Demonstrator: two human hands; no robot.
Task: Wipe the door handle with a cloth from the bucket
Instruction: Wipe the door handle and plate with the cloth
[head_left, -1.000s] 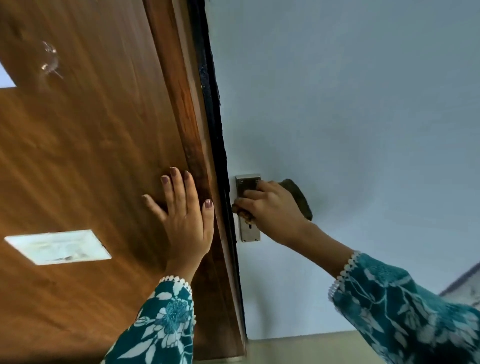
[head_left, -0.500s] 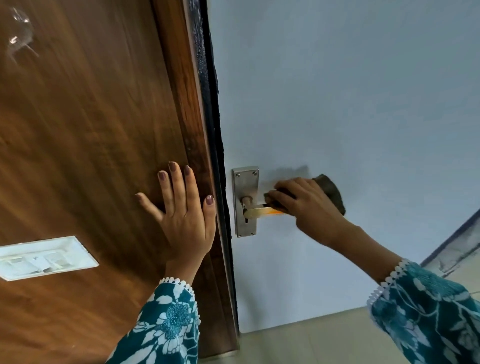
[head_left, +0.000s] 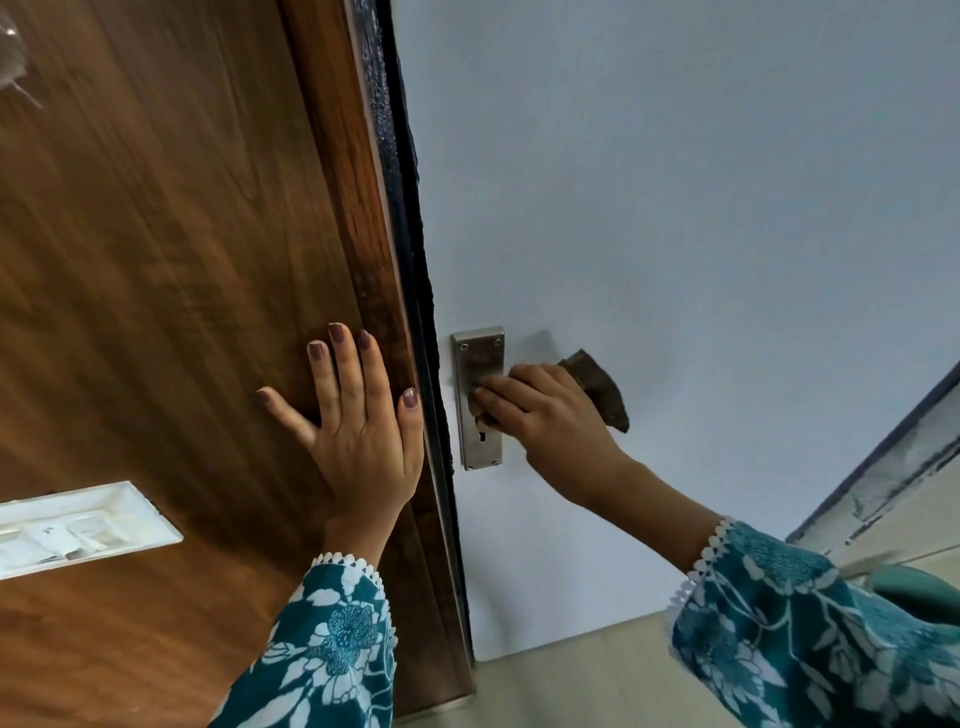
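- the right hand (head_left: 553, 415) is curled closed around a dark cloth (head_left: 600, 389), its fingertips pressed against the metal backplate (head_left: 478, 400) of the door handle; a corner of the cloth sticks out past the knuckles on the far right.
- the handle lever itself is hidden under that hand and cloth, so its angle cannot be told; the plate's long axis runs up and down, and the keyhole shows just below the fingers.
- the handle lies directly under the grip, at its left edge, so the next stroke likely runs rightward along the lever or down the plate.
- the left hand (head_left: 358, 421) lies flat and empty, fingers spread, on the wooden door face (head_left: 182, 286), just left of the door's edge.
- the right hand is the one at the handle.
- no bucket is in view.
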